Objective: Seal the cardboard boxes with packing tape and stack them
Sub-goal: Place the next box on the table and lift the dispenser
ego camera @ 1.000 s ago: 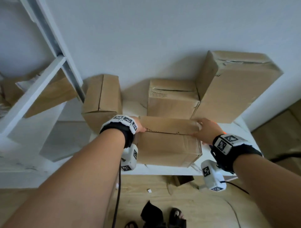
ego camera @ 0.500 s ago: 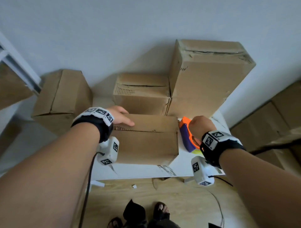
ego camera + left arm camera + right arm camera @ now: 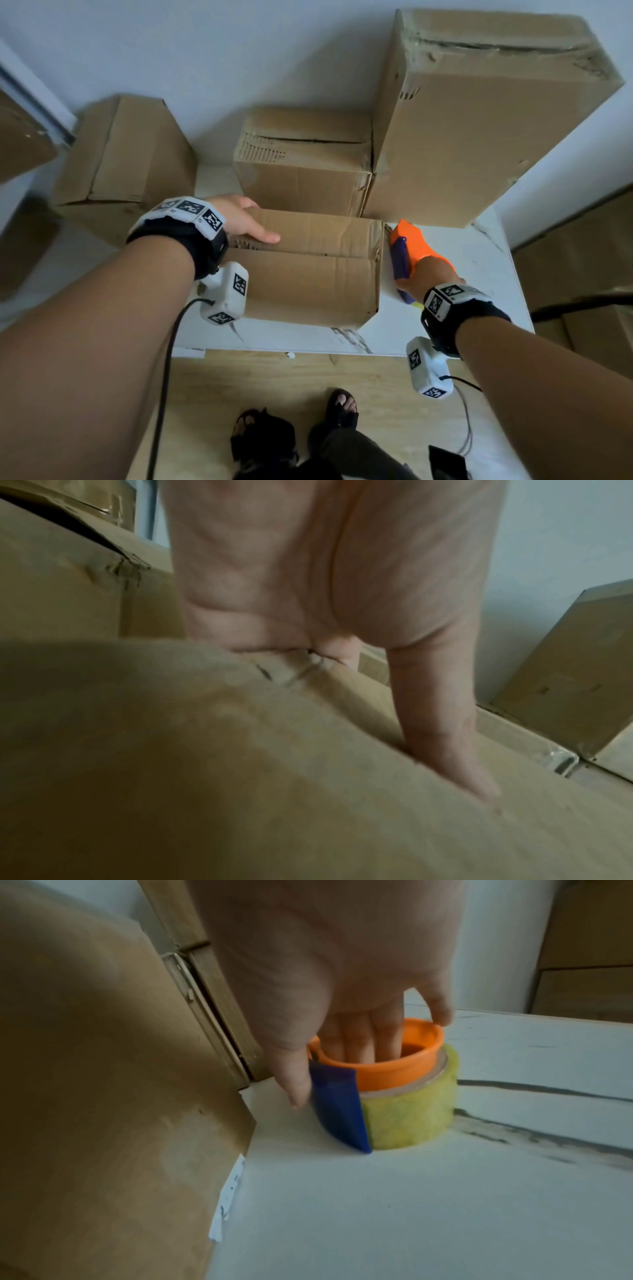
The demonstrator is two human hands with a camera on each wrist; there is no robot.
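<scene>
A brown cardboard box [image 3: 308,274] lies on the white marble-look table [image 3: 462,257], its two top flaps closed along a middle seam. My left hand [image 3: 239,219] presses flat on the far flap near the left end, thumb straight along the seam; the left wrist view shows palm and thumb [image 3: 441,737] on the cardboard [image 3: 308,791]. Just right of the box, the orange and blue tape dispenser [image 3: 407,246] stands on the table. My right hand [image 3: 424,274] grips it: fingers [image 3: 359,1039] inside the orange core [image 3: 394,1074], thumb against the blue guard, yellowish tape roll [image 3: 411,1118] below.
Three more cardboard boxes stand behind against the wall: a tall one [image 3: 479,137] at right, a medium one [image 3: 301,164] in the middle, another [image 3: 120,154] at left. More boxes [image 3: 582,257] sit right of the table. My sandalled feet [image 3: 339,404] and cables are on the wooden floor.
My right hand left the box's right end and dropped onto the tape dispenser, fingers going into its core. My left hand slid a little rightward along the top flap. The head camera turned right.
</scene>
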